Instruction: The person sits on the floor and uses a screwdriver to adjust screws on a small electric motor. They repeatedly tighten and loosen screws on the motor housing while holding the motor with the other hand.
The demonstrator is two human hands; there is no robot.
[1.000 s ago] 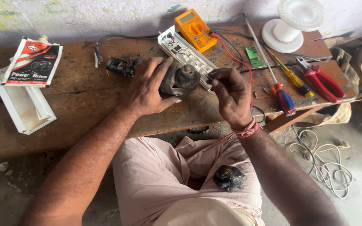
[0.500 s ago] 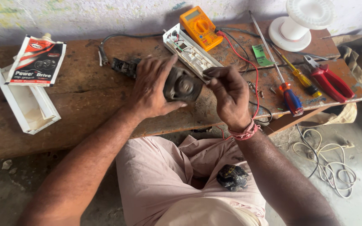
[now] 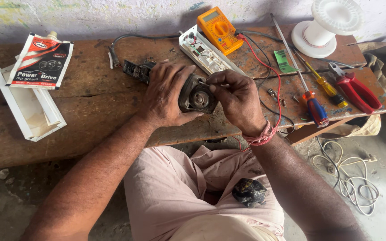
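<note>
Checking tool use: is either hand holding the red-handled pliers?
No. The red-handled pliers lie on the bench at the far right, while the left hand grips the dark motor part and the right hand pinches at it.

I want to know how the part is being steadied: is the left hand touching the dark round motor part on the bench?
Touching. The head view shows the left hand wrapped over the motor part, fingers on its top.

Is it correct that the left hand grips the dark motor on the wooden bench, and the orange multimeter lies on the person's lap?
Not quite. The left hand does grip the dark motor on the wooden bench, but the head view shows the orange multimeter on the bench's far side, not on the lap.
</note>
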